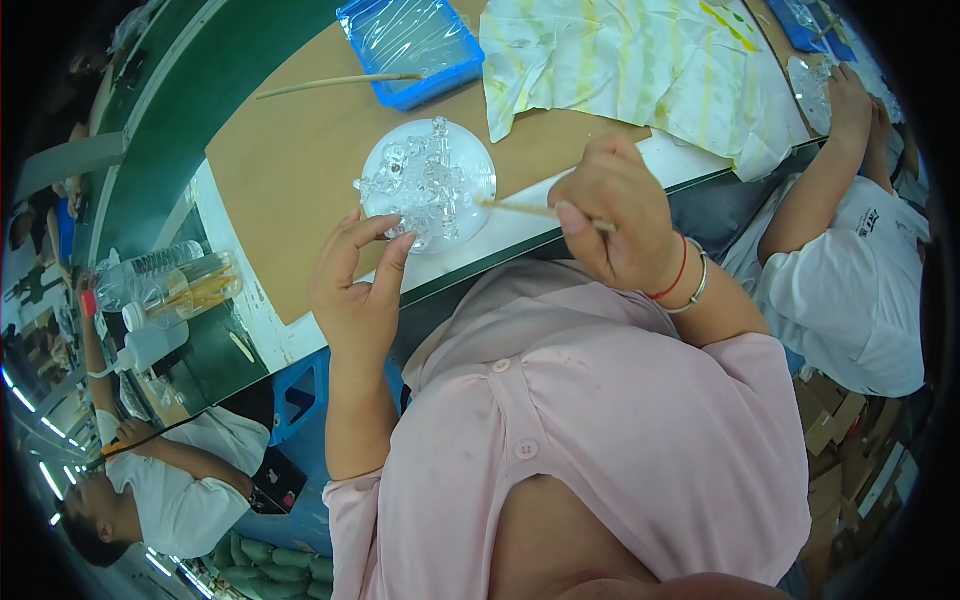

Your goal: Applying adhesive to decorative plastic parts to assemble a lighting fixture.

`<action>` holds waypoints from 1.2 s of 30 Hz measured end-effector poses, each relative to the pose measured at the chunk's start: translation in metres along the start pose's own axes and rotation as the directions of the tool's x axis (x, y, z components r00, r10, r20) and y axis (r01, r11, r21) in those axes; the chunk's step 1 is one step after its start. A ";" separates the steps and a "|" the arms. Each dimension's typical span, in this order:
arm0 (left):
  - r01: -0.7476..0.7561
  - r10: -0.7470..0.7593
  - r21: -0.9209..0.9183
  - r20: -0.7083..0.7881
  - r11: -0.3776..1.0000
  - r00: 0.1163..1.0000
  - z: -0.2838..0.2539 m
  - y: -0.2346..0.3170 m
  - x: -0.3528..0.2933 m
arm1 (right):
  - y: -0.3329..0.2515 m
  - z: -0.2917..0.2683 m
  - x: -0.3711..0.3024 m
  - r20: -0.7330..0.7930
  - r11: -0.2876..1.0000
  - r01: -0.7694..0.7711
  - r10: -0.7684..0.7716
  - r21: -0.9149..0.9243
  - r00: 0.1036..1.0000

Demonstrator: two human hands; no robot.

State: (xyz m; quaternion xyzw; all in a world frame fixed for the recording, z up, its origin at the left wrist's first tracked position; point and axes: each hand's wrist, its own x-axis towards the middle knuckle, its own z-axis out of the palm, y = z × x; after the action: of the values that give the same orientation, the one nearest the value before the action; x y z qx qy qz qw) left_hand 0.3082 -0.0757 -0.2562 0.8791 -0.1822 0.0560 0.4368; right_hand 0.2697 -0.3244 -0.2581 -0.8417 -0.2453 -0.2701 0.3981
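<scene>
On the brown board, close to the table edge, a round white plate [476,160] carries a cluster of clear, glass-like ornament pieces [428,185]. Thumb and forefinger of my left hand [362,270] pinch the clear ornament at the near left side of the cluster; where one piece ends and another begins is hard to make out. My right hand [618,215] is closed around a thin wooden stick [520,208], held to the right of the plate. The stick's tip points left, toward the plate's rim, and is slightly blurred.
Behind the plate sits a blue tray [435,90] with clear film, a second stick [330,86] touching it. A crumpled patterned cloth [620,70] covers the back right. Clear bottles [190,290] lie at left. Co-workers sit left [190,480] and right [845,270].
</scene>
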 end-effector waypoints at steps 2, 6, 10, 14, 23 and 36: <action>-0.002 0.002 -0.002 -0.003 1.000 1.000 0.000 0.000 0.001 | -0.005 0.000 -0.003 0.069 0.996 -0.021 0.015 0.088 0.997; 0.010 -0.009 -0.012 0.002 1.000 1.000 0.003 0.000 0.000 | 0.003 0.001 0.002 -0.043 0.999 0.004 -0.002 0.037 0.999; 0.039 -0.039 0.020 0.000 0.999 0.999 0.005 0.001 -0.005 | 0.006 0.003 0.001 -0.030 0.998 -0.020 0.019 -0.061 0.999; 0.052 -0.052 0.000 0.005 0.999 0.999 0.005 0.002 -0.005 | -0.005 0.003 -0.005 0.038 1.000 -0.017 0.017 0.013 0.999; 0.045 -0.045 0.019 -0.006 0.999 0.999 0.005 0.005 -0.006 | -0.006 0.009 -0.001 0.016 0.999 -0.016 0.015 0.040 1.000; 0.028 -0.028 0.020 -0.016 0.999 0.999 0.006 0.006 -0.007 | -0.005 0.009 -0.004 0.046 0.996 0.000 -0.005 0.094 0.999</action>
State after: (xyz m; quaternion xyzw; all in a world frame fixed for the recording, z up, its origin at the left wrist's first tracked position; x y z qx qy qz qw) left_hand 0.2989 -0.0823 -0.2572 0.8855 -0.1658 0.0586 0.4300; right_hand 0.2659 -0.3156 -0.2628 -0.8276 -0.2678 -0.2393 0.4313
